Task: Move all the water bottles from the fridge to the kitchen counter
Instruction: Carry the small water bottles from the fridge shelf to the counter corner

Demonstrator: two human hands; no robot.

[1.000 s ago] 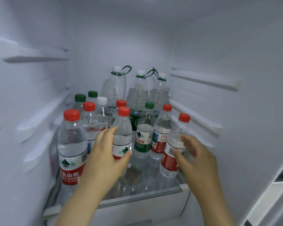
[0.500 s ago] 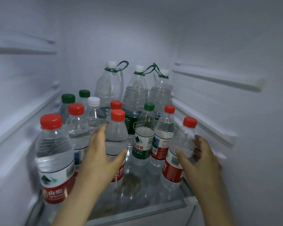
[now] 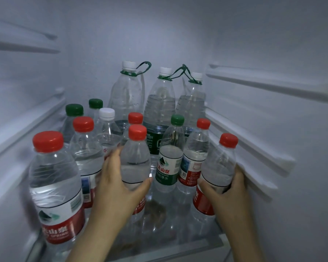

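Both hands on red-capped bottles, upright on the fridge shelf (image 3: 197, 241).
My left hand (image 3: 117, 186) curls round the middle bottle (image 3: 135, 163); my right hand (image 3: 229, 193) wraps round the rightmost bottle (image 3: 219, 167). A green-capped bottle (image 3: 170, 163) stands between them.

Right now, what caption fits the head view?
Inside a crowded fridge, the left hand grips a middle red-capped bottle while the right hand grips the rightmost red-capped bottle.
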